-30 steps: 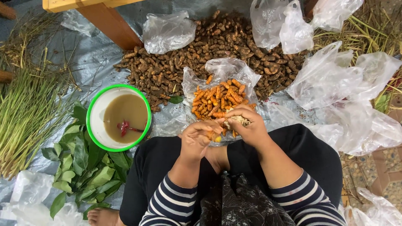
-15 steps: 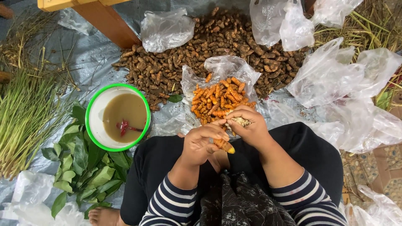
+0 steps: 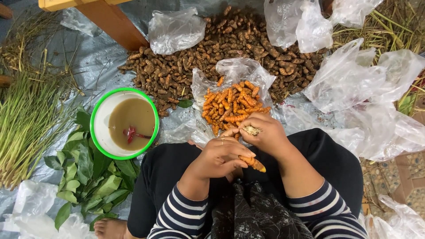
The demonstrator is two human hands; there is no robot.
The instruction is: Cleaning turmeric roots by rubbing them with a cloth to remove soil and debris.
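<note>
My left hand (image 3: 220,156) is closed around an orange peeled root (image 3: 254,163) whose tip sticks out toward my right wrist. My right hand (image 3: 262,135) sits just above it, fingers curled over a small pale scrap of peel (image 3: 252,130); whether it also holds a tool is hidden. Both hands hover over my lap in black trousers. Just beyond them lies a clear plastic bag (image 3: 234,75) with a heap of orange peeled roots (image 3: 229,106). Behind that spreads a big pile of brown unpeeled roots (image 3: 212,53) on the grey sheet.
A white bowl with a green rim (image 3: 125,122) holds murky brown water and a red-handled tool, left of my knees. Green leaves (image 3: 84,177) and long grass stalks (image 3: 22,119) lie at left. Crumpled clear bags (image 3: 363,88) fill the right. A wooden leg (image 3: 110,22) stands at the top.
My hands have drawn back from the bag of peeled roots toward my lap. The left hand now grips an orange root lower down, its tip showing.
</note>
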